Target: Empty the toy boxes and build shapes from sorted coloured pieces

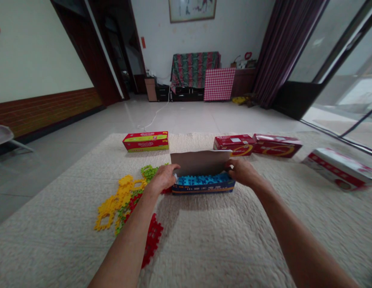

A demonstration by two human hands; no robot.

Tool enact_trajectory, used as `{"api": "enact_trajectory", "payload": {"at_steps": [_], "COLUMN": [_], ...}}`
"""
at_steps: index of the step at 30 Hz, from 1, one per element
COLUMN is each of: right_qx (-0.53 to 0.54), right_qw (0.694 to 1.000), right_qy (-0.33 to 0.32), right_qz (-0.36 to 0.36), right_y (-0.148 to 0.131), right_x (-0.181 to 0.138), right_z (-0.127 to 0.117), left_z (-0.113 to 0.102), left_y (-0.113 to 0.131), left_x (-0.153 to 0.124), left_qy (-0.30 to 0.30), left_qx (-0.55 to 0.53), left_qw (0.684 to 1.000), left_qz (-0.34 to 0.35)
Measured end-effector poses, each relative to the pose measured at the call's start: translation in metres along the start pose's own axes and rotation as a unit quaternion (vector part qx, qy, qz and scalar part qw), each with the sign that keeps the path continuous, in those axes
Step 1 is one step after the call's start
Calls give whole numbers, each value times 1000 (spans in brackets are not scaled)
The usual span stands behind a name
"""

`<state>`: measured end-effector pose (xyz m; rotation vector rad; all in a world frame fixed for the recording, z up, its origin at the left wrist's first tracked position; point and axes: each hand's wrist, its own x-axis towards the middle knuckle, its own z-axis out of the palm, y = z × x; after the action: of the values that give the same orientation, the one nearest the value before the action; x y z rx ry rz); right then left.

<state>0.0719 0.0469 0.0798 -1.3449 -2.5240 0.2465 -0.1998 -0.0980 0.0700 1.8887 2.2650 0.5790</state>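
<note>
A blue cardboard box (204, 188) sits on the quilted mat in front of me, its lid raised and showing a grey inner face (201, 163). Light-blue notched plastic building pieces (201, 179) fill it. My left hand (165, 177) is closed on the box's left end, by the edge of the lid. At the right end, my right hand (242, 171) grips the side near the lid's corner, fingers bent and partly hidden. Left of the box lie loose yellow pieces (115, 202), green pieces (149, 172) and red pieces (152, 240), partly behind my left forearm.
A red and yellow-green box (146, 141) stands at the mat's far left. Two dark-red boxes (234, 144) (276, 145) are at the far right, with a white and red box (339, 169) nearer. Beyond the tiled floor is a low cabinet (187, 96).
</note>
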Motion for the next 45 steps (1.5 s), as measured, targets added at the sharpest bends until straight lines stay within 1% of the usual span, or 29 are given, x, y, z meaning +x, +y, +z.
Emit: {"api": "enact_trajectory", "payload": {"at_steps": [4, 7, 10, 13, 15, 18, 22, 28, 32, 37, 39, 41, 43, 45], "right_qx": [32, 41, 47, 57, 55, 49, 45, 57, 71, 93, 99, 104, 106, 103], "right_qw": [998, 995, 992, 985, 982, 984, 988, 989, 986, 979, 973, 962, 949, 940], "right_qy": [50, 89, 114, 157, 179, 169, 144, 130, 146, 177, 202, 241, 283, 310], "right_qz": [3, -1, -15, -38, -38, -37, -31, -28, -37, -45, -53, -70, -86, -95], "right_y": [-4, -13, -22, -27, -29, -30, -33, -34, -34, -39, -42, -45, -48, -52], "right_x": [-18, -31, -41, -46, -48, -50, -53, -57, -58, -57, -59, -62, -63, -59], "right_z": [8, 14, 21, 28, 31, 34, 35, 33, 33, 40, 43, 46, 48, 53], "left_z": [4, 3, 1, 3, 4, 6, 7, 7, 4, 0, -3, -5, -6, -4], "left_y": [0, -3, -9, -15, -18, -19, -19, -16, -14, -13, -13, -16, -20, -28], "left_x": [-12, -21, -30, -36, -38, -38, -39, -50, -54, -48, -49, -53, -57, -56], "left_qy": [72, 91, 109, 133, 145, 147, 142, 158, 176, 195, 208, 231, 262, 288], "left_qx": [8, 42, 64, 68, 75, 84, 72, 46, 29, 35, 45, 54, 63, 72], "left_qw": [997, 995, 992, 989, 987, 986, 987, 985, 982, 979, 976, 969, 960, 951], "left_qz": [9, 0, 12, 17, 8, 2, 20, 41, 52, 47, 51, 63, 79, 86]}}
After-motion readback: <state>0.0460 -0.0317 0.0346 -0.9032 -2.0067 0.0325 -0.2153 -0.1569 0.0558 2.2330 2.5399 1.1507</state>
